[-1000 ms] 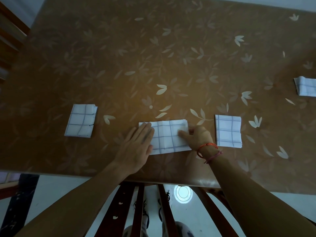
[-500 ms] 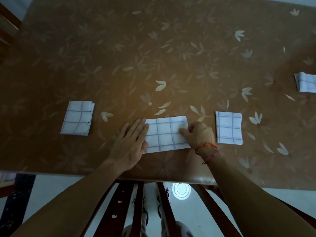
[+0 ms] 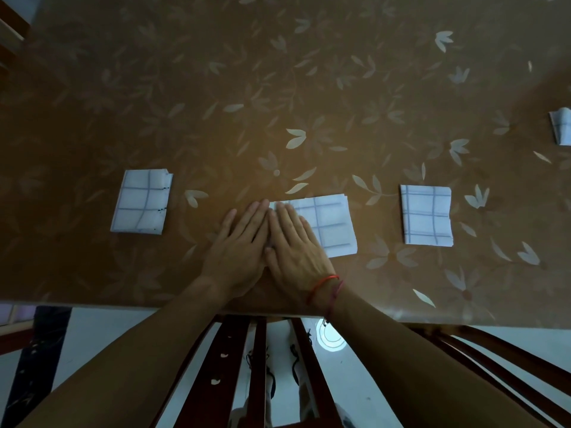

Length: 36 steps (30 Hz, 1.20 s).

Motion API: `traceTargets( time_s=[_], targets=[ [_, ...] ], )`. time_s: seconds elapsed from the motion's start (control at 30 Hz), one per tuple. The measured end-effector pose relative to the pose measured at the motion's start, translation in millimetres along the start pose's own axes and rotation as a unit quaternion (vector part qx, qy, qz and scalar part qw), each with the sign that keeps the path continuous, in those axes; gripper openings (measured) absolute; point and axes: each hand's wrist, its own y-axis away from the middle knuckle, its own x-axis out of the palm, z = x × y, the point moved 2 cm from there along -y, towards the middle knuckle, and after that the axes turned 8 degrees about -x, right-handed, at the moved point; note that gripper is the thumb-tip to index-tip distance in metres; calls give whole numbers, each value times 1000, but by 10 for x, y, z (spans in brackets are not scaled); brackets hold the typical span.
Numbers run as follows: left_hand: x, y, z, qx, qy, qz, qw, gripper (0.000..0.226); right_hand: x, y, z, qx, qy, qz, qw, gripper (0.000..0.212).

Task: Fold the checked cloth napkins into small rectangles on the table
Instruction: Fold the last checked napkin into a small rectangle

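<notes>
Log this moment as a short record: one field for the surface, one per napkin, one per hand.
table: brown cover with a floral pattern
middle napkin: checked, folded rectangle, near the front edge
right hand: flat, fingers straight, pressing the middle napkin's left part
left hand: flat, fingers straight, against the right hand, at the napkin's left edge
left napkin: folded rectangle, lying apart
right napkin: folded rectangle, lying apart
far-right napkin: cut off by the frame edge, fold unclear

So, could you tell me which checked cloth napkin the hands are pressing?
The middle white checked cloth napkin: the left hand and right hand press flat at its left end; it alone is touched.
</notes>
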Motion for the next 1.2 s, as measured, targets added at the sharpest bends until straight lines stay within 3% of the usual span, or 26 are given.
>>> traceTargets(
  time_s=[0.37,0.6,0.93,1.2],
  targets=[
    [-8,-4,5,-2,-8,10,1000,62,46,151,-249,4,96,21,995,71],
    [-46,-23,-6,-13,-2,28,1000,65,-157,532,-727,74,137,58,986,79],
    [-117,-34,-26,-30,-6,58,998,66,-267,622,-805,95,114,66,987,79],
    [-313,-187,-36,-74,128,49,988,55,-807,189,-764,91,95,4,991,54]
  ],
)
